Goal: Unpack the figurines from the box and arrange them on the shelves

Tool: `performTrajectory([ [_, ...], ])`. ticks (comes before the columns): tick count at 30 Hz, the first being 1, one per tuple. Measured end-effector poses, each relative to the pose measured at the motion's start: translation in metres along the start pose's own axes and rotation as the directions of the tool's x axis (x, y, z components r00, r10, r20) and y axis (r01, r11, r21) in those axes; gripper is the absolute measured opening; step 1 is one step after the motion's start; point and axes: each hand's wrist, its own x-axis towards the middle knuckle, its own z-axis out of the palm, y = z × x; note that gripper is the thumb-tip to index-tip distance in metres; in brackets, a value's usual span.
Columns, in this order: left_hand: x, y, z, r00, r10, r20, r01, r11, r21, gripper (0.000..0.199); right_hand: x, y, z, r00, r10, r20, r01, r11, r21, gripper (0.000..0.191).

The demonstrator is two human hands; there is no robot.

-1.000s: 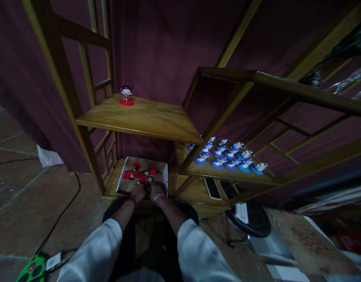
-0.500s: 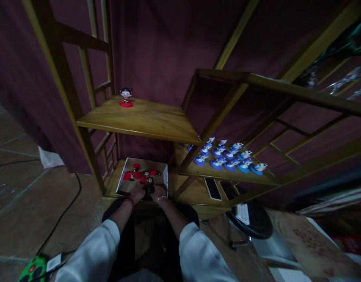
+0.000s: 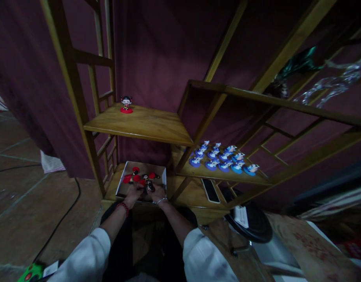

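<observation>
My left hand [image 3: 133, 194] and my right hand [image 3: 158, 193] are close together over the near side of a shallow open box [image 3: 120, 188]. Between them is a small black-and-red figurine [image 3: 149, 185], and the fingers of both hands are closed on it. Part of it is covered by my fingers. Several other red-and-black figurines [image 3: 132, 176] lie in the box, toward its far and left side. On the wooden shelf [image 3: 145, 122] above, one similar figurine [image 3: 126, 104] stands upright on a round red base.
Several blue-and-purple figurines [image 3: 224, 164] stand in rows on the shelf to the right. A phone [image 3: 211, 190] lies on the lower board. A black round stool [image 3: 253, 223] is at the right. A cable [image 3: 62, 219] runs along the floor at left, by a green object [image 3: 33, 273].
The view has shifted slightly. My hands stay at the box's near side, and the dark figurine between them shows a little more clearly. The other figurines have kept their places.
</observation>
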Motion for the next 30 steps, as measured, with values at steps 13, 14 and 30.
performTrajectory([
  [13,-0.03,0.035,-0.025,0.999,0.033,0.014,-0.027,0.947,-0.32,0.022,-0.021,-0.035,-0.028,0.987,-0.158,-0.017,0.158,0.971,0.178,0.035],
  [14,-0.033,0.039,-0.027,0.999,0.038,0.024,-0.028,0.944,-0.329,0.022,-0.023,-0.037,-0.03,0.987,-0.162,-0.022,0.163,0.967,0.197,0.034],
  [30,-0.081,0.098,-0.053,0.984,0.152,0.094,-0.105,0.919,-0.381,0.026,-0.051,-0.069,-0.069,0.935,-0.344,-0.091,0.353,0.868,0.35,0.036],
])
